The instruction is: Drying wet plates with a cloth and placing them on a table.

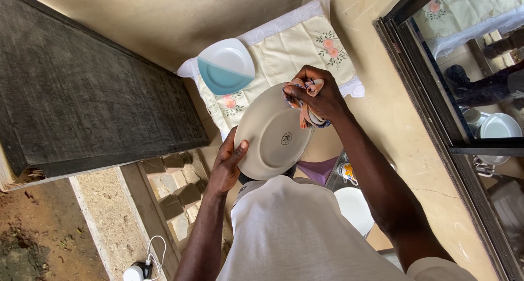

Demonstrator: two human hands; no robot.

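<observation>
My left hand (226,163) grips the lower left rim of a round cream plate (270,136), held tilted with its underside toward me; a small dark stamp sits at its centre. My right hand (316,95) presses a bunched patterned cloth (305,114) against the plate's upper right rim. A white and blue plate (225,65) rests beyond on a cream floral-embroidered cloth (295,52).
A dark wooden slab (82,90) fills the left side. A glass-fronted dark frame (436,95) stands on the right, reflecting dishes. Another white plate (355,207) and a patterned cup (346,172) sit below my arms. A white device with a cable (139,270) lies at lower left.
</observation>
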